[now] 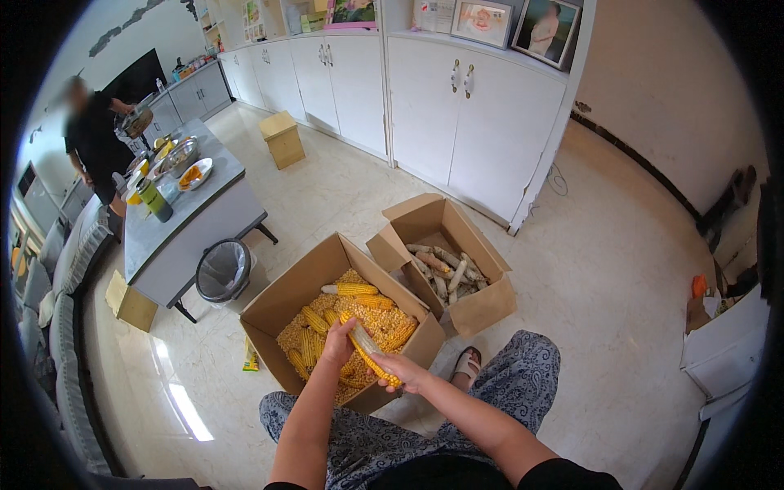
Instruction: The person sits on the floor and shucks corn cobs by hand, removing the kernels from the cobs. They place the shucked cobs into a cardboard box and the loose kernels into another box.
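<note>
Between my two hands is a corn cob [365, 343], held at a slant above a large cardboard box [282, 296]. A pale strip along it is bare of kernels, while yellow ones stay on its sides. My left hand [337, 341] grips its upper end, and my right hand [406, 374] is closed round the lower end. Loose yellow kernels [387, 322] fill the box below, with several whole cobs [314, 318] lying on them. Beside it on the right, a smaller cardboard box [480, 312] contains several stripped, pale cobs [441, 269].
Left of the boxes stands a lined trash bin [223, 269], near a grey table [214, 167] with dishes and a green bottle [153, 200]. A small wooden stool [282, 140] is farther back, before white cabinets [482, 114]. Another person [96, 139] stands behind the table.
</note>
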The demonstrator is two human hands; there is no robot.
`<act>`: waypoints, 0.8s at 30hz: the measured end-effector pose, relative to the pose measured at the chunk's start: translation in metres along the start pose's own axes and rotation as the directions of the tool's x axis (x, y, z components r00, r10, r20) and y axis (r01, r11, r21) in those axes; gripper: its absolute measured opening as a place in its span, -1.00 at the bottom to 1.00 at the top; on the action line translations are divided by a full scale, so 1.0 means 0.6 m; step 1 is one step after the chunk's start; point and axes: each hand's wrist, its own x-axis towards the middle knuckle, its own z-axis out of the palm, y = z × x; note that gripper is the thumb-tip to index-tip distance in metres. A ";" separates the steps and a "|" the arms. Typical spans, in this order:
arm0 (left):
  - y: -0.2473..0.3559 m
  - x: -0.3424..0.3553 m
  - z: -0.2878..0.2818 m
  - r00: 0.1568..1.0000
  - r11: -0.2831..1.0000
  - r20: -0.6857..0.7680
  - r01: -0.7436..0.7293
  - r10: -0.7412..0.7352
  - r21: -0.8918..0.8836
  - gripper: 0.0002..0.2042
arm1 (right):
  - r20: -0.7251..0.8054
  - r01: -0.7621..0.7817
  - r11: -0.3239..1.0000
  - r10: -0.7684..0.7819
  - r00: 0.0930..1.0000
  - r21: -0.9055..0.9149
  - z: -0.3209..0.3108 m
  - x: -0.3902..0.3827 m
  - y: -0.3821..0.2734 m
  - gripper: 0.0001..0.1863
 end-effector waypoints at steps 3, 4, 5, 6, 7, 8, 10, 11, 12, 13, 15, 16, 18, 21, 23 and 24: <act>0.001 -0.002 -0.002 1.000 1.000 -0.002 -0.010 0.010 0.021 -0.72 | -0.002 0.000 1.000 0.000 1.000 -0.011 0.006 -0.003 -0.005 -0.58; 0.001 -0.004 0.005 1.000 1.000 -0.006 -0.012 0.012 0.025 -0.72 | -0.015 0.003 0.999 -0.004 1.000 -0.037 0.003 0.001 -0.002 -0.58; 0.002 -0.005 0.012 1.000 0.999 -0.010 -0.014 0.014 0.030 -0.73 | -0.028 0.007 0.998 -0.009 1.000 -0.063 -0.001 0.008 0.002 -0.57; 0.003 -0.005 0.020 0.999 0.999 -0.039 -0.005 0.007 0.043 -0.73 | -0.041 0.010 0.996 -0.014 0.999 -0.089 -0.004 0.012 0.005 -0.57; 0.006 -0.006 0.025 0.997 0.998 -0.074 0.002 0.002 0.055 -0.73 | -0.053 0.011 0.995 -0.016 0.998 -0.102 -0.001 0.013 0.005 -0.56; 0.007 -0.006 0.027 0.994 0.998 -0.109 0.010 -0.002 0.067 -0.72 | -0.065 0.012 0.993 -0.019 0.998 -0.116 0.002 0.013 0.005 -0.56; 0.002 0.002 0.022 0.989 0.997 -0.146 0.015 -0.004 0.076 -0.71 | -0.081 0.008 0.991 -0.019 0.997 -0.136 0.009 0.011 0.004 -0.55; 0.000 0.006 0.018 0.986 0.997 -0.165 0.017 -0.004 0.080 -0.70 | -0.085 0.003 0.990 -0.016 0.996 -0.143 0.013 0.009 0.003 -0.54; -0.002 0.010 0.014 0.984 0.996 -0.178 0.013 0.003 0.093 -0.69 | -0.090 -0.001 0.989 -0.012 0.996 -0.151 0.017 0.009 0.003 -0.54; -0.004 0.012 0.016 0.982 0.994 -0.188 0.013 0.007 0.105 -0.67 | -0.087 0.002 0.986 -0.017 0.996 -0.168 0.018 0.008 0.003 -0.54; -0.006 0.016 0.018 0.976 0.989 -0.216 0.027 0.005 0.145 -0.66 | -0.079 0.009 0.979 -0.025 0.997 -0.202 0.019 0.009 0.003 -0.54; -0.004 0.015 0.022 0.972 0.984 -0.234 0.043 -0.002 0.173 -0.65 | -0.085 0.002 0.980 -0.019 0.996 -0.198 0.019 0.009 0.002 -0.54; 0.000 0.015 0.031 0.953 0.985 -0.303 0.064 -0.012 0.163 -0.64 | -0.098 -0.013 0.982 -0.006 0.995 -0.191 0.017 0.010 0.002 -0.54; 0.002 0.014 0.036 0.944 0.998 -0.324 0.066 -0.066 -0.012 -0.63 | -0.095 -0.027 0.994 0.017 0.995 -0.101 0.017 0.002 -0.009 -0.54; -0.004 0.023 0.001 0.981 0.975 -0.153 0.086 -0.119 -0.205 -0.62 | -0.053 -0.017 0.997 0.014 0.998 -0.070 0.006 0.005 -0.010 -0.54; -0.008 0.025 -0.006 0.984 0.982 -0.148 0.078 -0.104 -0.172 -0.61 | -0.036 -0.014 0.998 0.012 0.999 -0.053 0.001 0.007 -0.008 -0.55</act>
